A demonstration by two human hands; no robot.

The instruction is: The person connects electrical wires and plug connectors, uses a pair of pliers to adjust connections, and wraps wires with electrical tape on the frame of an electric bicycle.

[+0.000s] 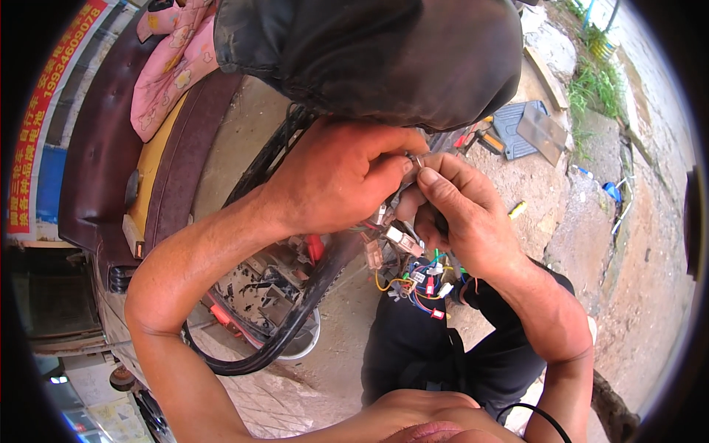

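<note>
My left hand point(347, 173) and my right hand point(458, 210) meet at the centre, just below a black padded seat point(377, 52). Both hands are closed, pinching a small silvery piece point(416, 159) at the fingertips, too small to identify. Below them a pale plastic connector point(404, 241) and a tangle of coloured wires point(422, 284) with small connectors hang over my dark-clothed legs point(399, 347). Behind the wires and my left forearm is a black tubular frame point(295, 325) with a dirty open compartment point(262, 288) and a red part point(315, 249).
At left stand a maroon bench seat point(96, 184) with pink floral fabric point(159, 111) and a red banner point(40, 118). On the ground at right lie a blue-grey tray point(509, 118) with a metal plate point(546, 136), a yellow-handled tool point(517, 210) and a blue object point(611, 192).
</note>
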